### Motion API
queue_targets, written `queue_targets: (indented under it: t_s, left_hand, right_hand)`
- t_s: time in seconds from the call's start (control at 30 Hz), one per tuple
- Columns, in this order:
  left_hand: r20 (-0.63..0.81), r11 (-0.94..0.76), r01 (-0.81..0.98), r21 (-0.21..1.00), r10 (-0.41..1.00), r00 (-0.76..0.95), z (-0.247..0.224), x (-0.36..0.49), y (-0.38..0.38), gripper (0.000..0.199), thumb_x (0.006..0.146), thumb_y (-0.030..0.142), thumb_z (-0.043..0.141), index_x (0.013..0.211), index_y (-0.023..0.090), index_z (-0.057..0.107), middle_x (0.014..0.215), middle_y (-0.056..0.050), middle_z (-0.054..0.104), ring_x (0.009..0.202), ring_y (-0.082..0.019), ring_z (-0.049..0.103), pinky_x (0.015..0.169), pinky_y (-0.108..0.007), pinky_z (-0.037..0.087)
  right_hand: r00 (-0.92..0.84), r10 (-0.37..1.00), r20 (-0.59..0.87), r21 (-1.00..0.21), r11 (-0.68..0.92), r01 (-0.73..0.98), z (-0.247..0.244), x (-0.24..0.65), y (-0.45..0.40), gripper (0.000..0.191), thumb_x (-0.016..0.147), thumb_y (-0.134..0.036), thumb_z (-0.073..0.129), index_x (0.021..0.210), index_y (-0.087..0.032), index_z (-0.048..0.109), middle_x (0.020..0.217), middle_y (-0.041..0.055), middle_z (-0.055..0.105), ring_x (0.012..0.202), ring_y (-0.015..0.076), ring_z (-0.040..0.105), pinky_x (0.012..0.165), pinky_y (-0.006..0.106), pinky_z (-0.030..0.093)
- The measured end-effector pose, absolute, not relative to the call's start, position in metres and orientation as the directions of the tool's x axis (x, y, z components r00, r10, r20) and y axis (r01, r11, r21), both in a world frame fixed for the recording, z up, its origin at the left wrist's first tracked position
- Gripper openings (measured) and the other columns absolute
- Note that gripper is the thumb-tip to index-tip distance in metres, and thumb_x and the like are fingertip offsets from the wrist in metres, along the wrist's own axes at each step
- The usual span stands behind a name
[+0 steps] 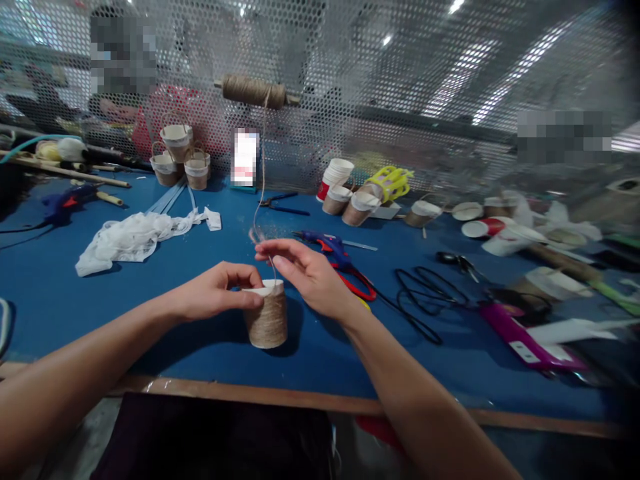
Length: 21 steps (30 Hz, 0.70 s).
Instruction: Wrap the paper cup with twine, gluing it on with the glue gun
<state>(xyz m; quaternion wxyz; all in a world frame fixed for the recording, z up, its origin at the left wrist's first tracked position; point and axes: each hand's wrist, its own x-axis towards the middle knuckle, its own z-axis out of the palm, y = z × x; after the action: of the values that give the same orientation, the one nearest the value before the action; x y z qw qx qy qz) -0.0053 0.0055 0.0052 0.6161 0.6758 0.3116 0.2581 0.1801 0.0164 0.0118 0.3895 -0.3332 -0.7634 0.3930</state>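
A paper cup (267,325) wrapped in brown twine stands near the front of the blue table, its white rim showing at the top. My left hand (220,291) grips that rim from the left, thumb outside and fingers partly hidden inside. From a spool of twine (250,90) on a rod against the mesh, a strand of twine (264,153) hangs down toward the cup. Just above the rim, my right hand (311,275) holds the strand between thumb and fingers. Beyond the right hand lies a blue and red glue gun (327,245).
Red-handled scissors (357,283) and a black cable (420,303) lie to the right, near a purple device (530,337). White lace (127,241) is heaped at left. Small twine baskets (177,157) stand behind it; pliers (285,203) lie mid-table. A perforated metal screen (350,87) rises at the back.
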Motion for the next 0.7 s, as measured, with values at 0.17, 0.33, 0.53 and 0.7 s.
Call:
queue_targets:
  t_s: [0.17,0.33,0.53,0.7]
  left_hand:
    - [0.089,-0.085,-0.045,0.995,0.634,0.768,0.006,-0.005,0.001,0.009,0.077,0.019,0.057,0.072,0.013,0.054,0.093,-0.005,0.059,0.091,-0.017,0.053,0.084,-0.031,0.039]
    - [0.162,-0.081,-0.141,0.987,0.438,0.884,0.016,-0.006,-0.005,0.010,0.078,0.017,0.057,0.070,0.013,0.053,0.102,-0.011,0.060,0.107,-0.024,0.050,0.095,-0.040,0.034]
    - [0.152,-0.028,-0.151,0.988,0.306,0.940,0.019,-0.006,-0.008,0.011,0.077,0.020,0.060,0.070,0.013,0.054,0.103,-0.012,0.062,0.106,-0.025,0.052,0.095,-0.041,0.035]
    - [0.134,0.019,-0.172,0.985,0.545,0.828,0.011,-0.005,-0.004,0.013,0.077,0.021,0.060,0.069,0.013,0.055,0.115,-0.010,0.057,0.108,-0.023,0.050,0.091,-0.035,0.036]
  right_hand:
    - [-0.408,0.908,0.096,-0.944,0.213,0.253,0.000,0.176,0.035,0.017,0.085,-0.019,0.043,0.093,-0.013,0.056,0.098,0.0099,0.062,0.093,0.0145,0.060,0.085,0.033,0.046]
    - [-0.353,0.932,0.085,-0.947,0.186,0.261,-0.001,0.179,0.053,0.017,0.085,-0.019,0.041,0.087,-0.014,0.057,0.092,0.0095,0.065,0.086,0.0143,0.062,0.082,0.034,0.047]
    - [-0.318,0.930,0.185,-0.921,0.277,0.274,0.020,0.156,0.088,0.016,0.085,-0.016,0.041,0.085,-0.015,0.057,0.094,0.0083,0.065,0.089,0.0123,0.062,0.084,0.029,0.046]
    - [-0.401,0.898,0.179,-0.843,0.351,0.408,0.028,0.123,0.101,0.019,0.087,-0.018,0.041,0.094,-0.018,0.058,0.101,0.0030,0.065,0.083,0.0098,0.064,0.071,0.021,0.049]
